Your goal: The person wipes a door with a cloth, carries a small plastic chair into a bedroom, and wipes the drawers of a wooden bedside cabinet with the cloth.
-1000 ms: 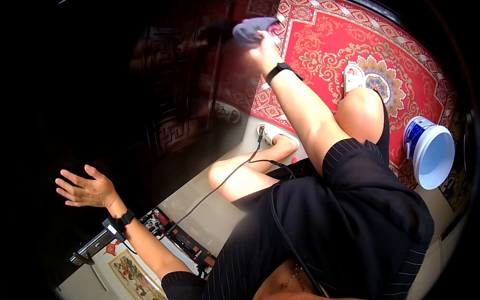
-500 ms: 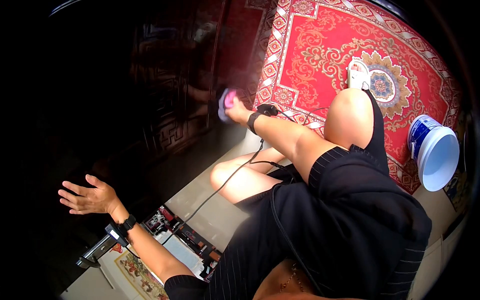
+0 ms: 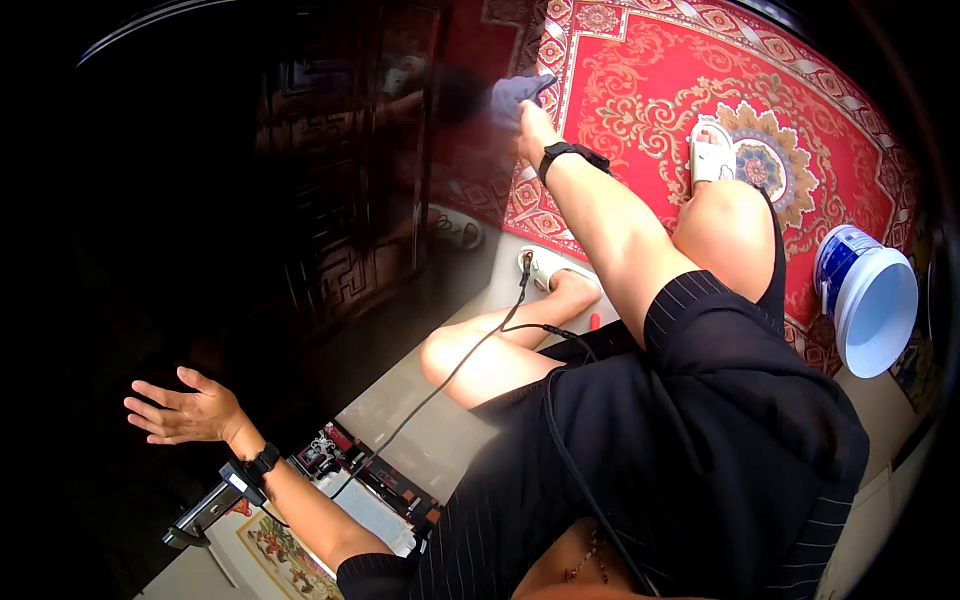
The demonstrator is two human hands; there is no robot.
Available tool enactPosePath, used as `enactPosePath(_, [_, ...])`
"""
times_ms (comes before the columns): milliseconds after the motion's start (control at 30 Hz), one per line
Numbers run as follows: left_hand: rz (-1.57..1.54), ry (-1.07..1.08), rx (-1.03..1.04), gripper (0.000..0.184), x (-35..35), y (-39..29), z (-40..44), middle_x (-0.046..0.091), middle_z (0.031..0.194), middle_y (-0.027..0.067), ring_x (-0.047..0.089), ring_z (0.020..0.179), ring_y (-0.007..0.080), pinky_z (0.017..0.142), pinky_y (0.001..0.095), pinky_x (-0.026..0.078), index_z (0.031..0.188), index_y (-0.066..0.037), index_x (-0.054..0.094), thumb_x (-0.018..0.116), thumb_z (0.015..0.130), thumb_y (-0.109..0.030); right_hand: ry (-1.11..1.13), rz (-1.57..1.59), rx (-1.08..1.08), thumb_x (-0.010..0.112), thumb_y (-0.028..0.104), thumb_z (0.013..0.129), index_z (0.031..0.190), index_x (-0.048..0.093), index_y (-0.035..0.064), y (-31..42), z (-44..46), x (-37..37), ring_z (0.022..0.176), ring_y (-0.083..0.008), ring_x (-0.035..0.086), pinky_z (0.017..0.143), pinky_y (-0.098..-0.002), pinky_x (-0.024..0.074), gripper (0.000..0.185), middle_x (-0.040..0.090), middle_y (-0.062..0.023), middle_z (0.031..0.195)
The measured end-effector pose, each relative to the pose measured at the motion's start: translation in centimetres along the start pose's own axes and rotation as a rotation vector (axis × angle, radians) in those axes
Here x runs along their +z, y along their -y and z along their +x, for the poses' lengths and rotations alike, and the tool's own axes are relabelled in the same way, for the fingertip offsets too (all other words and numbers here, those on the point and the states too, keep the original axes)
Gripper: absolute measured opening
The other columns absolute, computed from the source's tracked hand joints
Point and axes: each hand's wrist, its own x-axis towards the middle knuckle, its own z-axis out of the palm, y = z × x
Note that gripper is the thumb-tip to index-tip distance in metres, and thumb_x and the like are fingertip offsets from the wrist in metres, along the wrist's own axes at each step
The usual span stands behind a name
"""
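We grasp grey cloth [image 3: 512, 98] bunched in right hand [image 3: 534, 126], up by dark glossy panel [image 3: 345, 265], near border of red patterned rug [image 3: 640, 120]. Our left hand [image 3: 195, 412] open, fingers spread, at panel; contact unclear. Blue-and-white bucket [image 3: 848, 278] well apart from both hands, by rug edge.

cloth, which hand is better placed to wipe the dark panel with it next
Right, most likely: the right hand holds the cloth close to the glossy dark panel, while the left hand, fingers spread, is well away from it.
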Motion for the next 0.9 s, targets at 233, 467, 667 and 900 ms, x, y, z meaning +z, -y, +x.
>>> enactPosePath(233, [0.032, 0.021, 0.016, 0.068, 0.1, 0.1, -0.2, 0.033, 0.162, 0.0081, 0.032, 0.152, 0.0364, 0.118, 0.0650, 0.028, 0.158, -0.012, 0.040, 0.039, 0.106, -0.055, 0.319, -1.238, -0.516, 0.063, 0.031, 0.088, 0.112, 0.069, -0.0008, -14.5, 3.1, -3.4, 0.107, -0.0436, 0.068, 0.095, -0.0463, 0.0517, 0.041, 0.071, -0.0298, 0.109])
enactPosePath(467, [0.018, 0.014, 0.016, 0.067, -0.1, 0.0, -0.2, 0.033, 0.163, 0.0086, 0.033, 0.151, 0.0364, 0.120, 0.0634, 0.026, 0.159, -0.013, 0.039, 0.039, 0.107, -0.056, 0.129, -0.588, 0.240, 0.056, 0.019, 0.095, 0.111, 0.067, -0.0009, -15.0, -10.4, -1.1, 0.094, -0.0294, 0.070, 0.083, -0.0497, 0.0559, 0.029, 0.071, -0.0151, 0.110])
enactPosePath(667, [0.000, 0.012, -0.015, 0.064, -0.5, -0.2, 0.3, 0.032, 0.166, 0.0053, 0.031, 0.153, 0.0299, 0.121, 0.0601, 0.027, 0.161, -0.019, 0.037, 0.042, 0.106, -0.053, 0.048, 0.529, 0.054, 0.041, 0.031, 0.109, 0.129, 0.058, 0.0052, -1.0, -5.8, 3.6, 0.109, -0.0270, 0.068, 0.094, -0.0467, 0.0571, 0.037, 0.068, -0.0131, 0.125])
enactPosePath(900, [-0.024, -0.014, -0.016, 0.063, -0.6, -0.1, 0.4, 0.031, 0.167, 0.0064, 0.031, 0.154, 0.0295, 0.123, 0.0578, 0.025, 0.161, -0.020, 0.036, 0.044, 0.106, -0.050, 0.036, -0.469, -0.595, 0.072, 0.026, 0.081, 0.142, 0.047, 0.0075, 0.1, -10.2, 10.5, 0.119, -0.0347, 0.057, 0.095, -0.0440, 0.0493, 0.068, 0.058, -0.0223, 0.128])
